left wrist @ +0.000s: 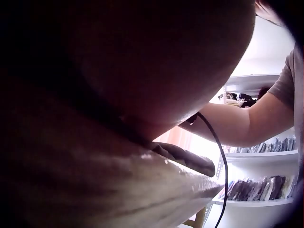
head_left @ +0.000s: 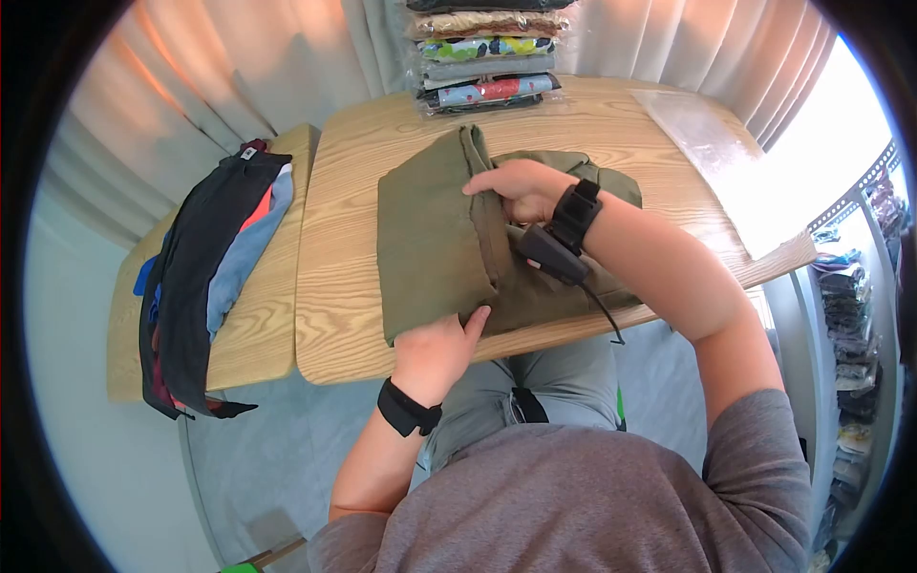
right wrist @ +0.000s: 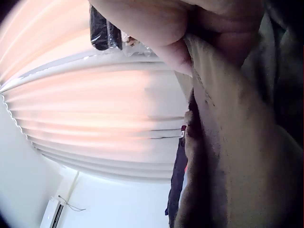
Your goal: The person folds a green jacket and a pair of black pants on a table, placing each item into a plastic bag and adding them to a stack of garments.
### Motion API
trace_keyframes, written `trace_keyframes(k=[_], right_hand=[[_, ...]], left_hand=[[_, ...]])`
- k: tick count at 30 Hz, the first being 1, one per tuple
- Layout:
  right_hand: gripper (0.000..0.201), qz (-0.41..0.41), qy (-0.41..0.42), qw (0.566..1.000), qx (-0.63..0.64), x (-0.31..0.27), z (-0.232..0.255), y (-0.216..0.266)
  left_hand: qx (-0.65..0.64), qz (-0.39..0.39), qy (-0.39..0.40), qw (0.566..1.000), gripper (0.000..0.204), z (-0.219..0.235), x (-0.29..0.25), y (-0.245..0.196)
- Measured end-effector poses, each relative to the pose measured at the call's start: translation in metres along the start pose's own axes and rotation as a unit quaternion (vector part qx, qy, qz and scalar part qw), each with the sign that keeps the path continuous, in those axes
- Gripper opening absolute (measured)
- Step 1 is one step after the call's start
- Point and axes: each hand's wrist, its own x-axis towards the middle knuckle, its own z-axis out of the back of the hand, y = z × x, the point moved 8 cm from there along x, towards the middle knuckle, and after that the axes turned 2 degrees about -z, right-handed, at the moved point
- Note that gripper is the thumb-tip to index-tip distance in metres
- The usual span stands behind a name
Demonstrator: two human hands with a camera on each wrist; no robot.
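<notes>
An olive-green garment [head_left: 430,229], its left part folded over, lies on the wooden table in front of me. My right hand [head_left: 523,189] pinches the raised edge of the fold near its far end; the right wrist view shows the olive cloth [right wrist: 237,128] between thumb and fingers. At the near edge, my left hand [head_left: 432,355] grips the lower part of the fold, thumb uppermost and the other fingers mostly hidden. Rumpled cloth of the same garment spreads to the right under my right wrist. The left wrist view is mostly dark.
Bagged folded clothes [head_left: 487,67] are stacked at the table's back. Dark and blue trousers [head_left: 196,258] lie on a side table at left. A clear plastic sheet [head_left: 712,162] covers the right edge. Shelves of packed clothes [head_left: 850,334] stand at right. A black cable [head_left: 604,313] hangs from my right wrist.
</notes>
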Motion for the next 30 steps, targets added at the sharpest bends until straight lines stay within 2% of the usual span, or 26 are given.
trace_keyframes(k=[3, 5, 6, 10, 11, 12, 13, 14, 15, 18, 19, 20, 21, 22, 23, 24, 25, 26, 27, 28, 29, 30], right_hand=[[0.024, -0.019, -0.030, 0.999, 0.002, 0.010, 0.024, -0.023], [0.025, -0.011, -0.029, 1.000, 0.006, 0.010, 0.030, -0.034], [0.027, -0.011, -0.061, 0.997, -0.050, 0.009, 0.034, -0.032], [0.041, 0.002, -0.056, 0.996, -0.069, -0.013, 0.024, -0.015], [0.048, 0.103, -0.181, 0.943, -0.260, -0.029, 0.029, 0.011], [0.054, 0.196, -0.294, 0.828, -0.435, -0.049, 0.023, 0.035], [0.054, 0.196, -0.295, 0.828, -0.435, -0.055, 0.019, 0.030], [0.056, 0.310, -0.248, 0.751, -0.528, -0.068, -0.007, 0.033], [0.058, 0.415, -0.195, 0.651, -0.604, -0.085, -0.036, 0.028], [0.066, 0.378, -0.100, 0.603, -0.696, -0.109, -0.073, -0.009], [0.066, 0.382, -0.101, 0.600, -0.696, -0.114, -0.076, -0.014], [0.068, 0.352, -0.071, 0.576, -0.734, -0.113, -0.078, -0.024], [0.069, 0.321, -0.040, 0.550, -0.770, -0.111, -0.079, -0.031], [0.067, 0.281, -0.026, 0.535, -0.796, -0.105, -0.071, -0.038], [0.067, 0.288, -0.027, 0.530, -0.797, -0.103, -0.066, -0.042], [0.065, 0.282, -0.035, 0.541, -0.791, -0.099, -0.058, -0.048], [0.062, 0.278, -0.042, 0.551, -0.786, -0.098, -0.054, -0.048], [0.062, 0.286, -0.043, 0.544, -0.788, -0.101, -0.050, -0.047], [0.058, 0.286, -0.027, 0.551, -0.784, -0.106, -0.049, -0.049], [0.054, 0.282, -0.009, 0.562, -0.778, -0.111, -0.046, -0.049], [0.054, 0.282, -0.006, 0.562, -0.778, -0.113, -0.040, -0.046], [0.052, 0.261, 0.036, 0.558, -0.787, -0.113, -0.033, -0.046]], left_hand=[[0.015, 0.029, 0.045, 0.998, 0.039, -0.007, -0.001, 0.003], [-0.035, 0.040, 0.068, 0.996, 0.037, -0.011, -0.001, 0.006], [-0.034, 0.039, 0.068, 0.996, 0.037, -0.009, 0.001, 0.005], [-0.078, 0.027, 0.031, 0.996, 0.037, -0.001, 0.005, 0.003], [-0.077, 0.011, 0.022, 0.997, 0.037, -0.001, 0.005, 0.002], [-0.078, 0.011, 0.022, 0.997, 0.037, 0.000, 0.005, 0.001], [-0.080, 0.021, 0.030, 0.996, 0.038, -0.001, 0.006, 0.002], [-0.082, 0.032, 0.038, 0.995, 0.038, -0.002, 0.006, 0.003], [-0.083, 0.030, 0.038, 0.995, 0.038, -0.003, 0.006, 0.002], [-0.049, 0.034, 0.037, 0.998, 0.039, -0.005, 0.003, 0.004], [-0.070, 0.069, 0.121, 0.988, 0.039, -0.016, 0.001, 0.009], [-0.091, 0.106, 0.203, 0.969, 0.040, -0.026, -0.005, 0.013], [-0.088, 0.107, 0.197, 0.971, 0.040, -0.022, -0.006, 0.013], [-0.107, 0.079, 0.160, 0.978, 0.040, -0.014, -0.006, 0.009], [-0.123, 0.049, 0.123, 0.984, 0.040, -0.003, -0.001, 0.006], [-0.097, 0.114, 0.333, 0.931, 0.037, -0.007, -0.005, 0.007], [-0.092, 0.114, 0.321, 0.936, 0.037, 0.002, -0.003, 0.013], [-0.227, -0.004, 0.258, 0.939, 0.036, 0.018, -0.002, 0.003], [-0.355, -0.121, 0.188, 0.908, 0.035, 0.042, -0.002, -0.005], [-0.353, -0.118, 0.186, 0.909, 0.035, 0.058, 0.002, 0.003], [-0.368, -0.029, 0.196, 0.908, 0.032, 0.073, 0.008, 0.021], [-0.381, 0.059, 0.204, 0.900, 0.028, 0.079, 0.013, 0.041]])
